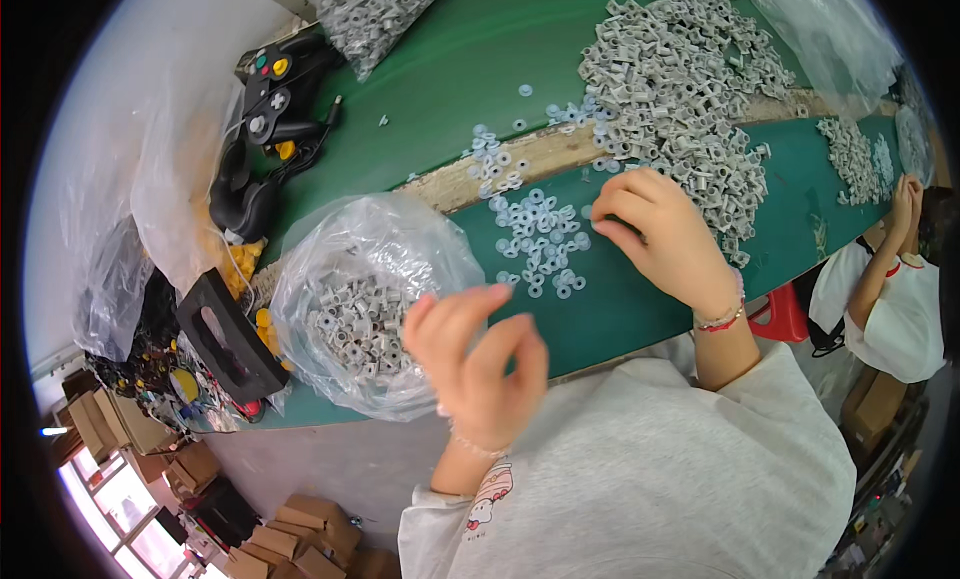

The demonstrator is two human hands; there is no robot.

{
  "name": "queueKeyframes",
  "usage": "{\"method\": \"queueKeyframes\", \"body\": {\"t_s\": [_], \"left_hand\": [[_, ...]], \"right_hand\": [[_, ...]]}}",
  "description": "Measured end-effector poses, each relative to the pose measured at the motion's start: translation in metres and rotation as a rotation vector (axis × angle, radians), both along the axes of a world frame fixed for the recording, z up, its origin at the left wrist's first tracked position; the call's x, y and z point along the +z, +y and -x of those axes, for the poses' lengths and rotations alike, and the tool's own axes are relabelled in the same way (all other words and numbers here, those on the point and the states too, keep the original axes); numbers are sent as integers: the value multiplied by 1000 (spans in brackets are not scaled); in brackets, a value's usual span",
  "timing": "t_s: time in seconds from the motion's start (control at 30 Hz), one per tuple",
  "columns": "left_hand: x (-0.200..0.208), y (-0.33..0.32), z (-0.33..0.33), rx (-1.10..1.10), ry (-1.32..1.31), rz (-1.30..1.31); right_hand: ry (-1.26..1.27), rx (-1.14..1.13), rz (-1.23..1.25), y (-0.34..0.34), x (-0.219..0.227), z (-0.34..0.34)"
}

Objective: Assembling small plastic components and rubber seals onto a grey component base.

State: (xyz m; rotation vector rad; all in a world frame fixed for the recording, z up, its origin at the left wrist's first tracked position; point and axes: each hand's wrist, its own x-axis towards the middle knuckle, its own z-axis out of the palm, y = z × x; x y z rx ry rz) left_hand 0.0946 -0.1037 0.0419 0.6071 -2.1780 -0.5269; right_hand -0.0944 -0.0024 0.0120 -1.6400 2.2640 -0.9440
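My left hand hovers over the right rim of a clear plastic bag that stands open on the table. Its fingers are apart and slightly blurred, and nothing shows between them. Inside the bag lie many small grey plastic parts. My right hand is low over the green table, thumb and index finger curled toward each other. At those fingertips sits a pale blue translucent disc; whether it is pinched or lies on the table I cannot tell. Left of it spread several similar small discs.
A large heap of grey plastic parts covers the back right. Black game controllers and a black frame lie left. A filled bag rests at the back. Another person's hands work at the far right, near a smaller heap.
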Motion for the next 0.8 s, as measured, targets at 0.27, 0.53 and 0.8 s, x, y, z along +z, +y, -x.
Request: {"method": "queueKeyframes", "body": {"t_s": [0.27,0.53,0.8], "left_hand": [[-21,25,77,-364,-314,-18],[-35,35,97,-429,-493,-87],[-21,34,85,-343,-122,-452]], "right_hand": [[-573,-377,320,36,16,23],[-848,-441,374,53,17,36],[-745,26,386,33,16,20]]}}
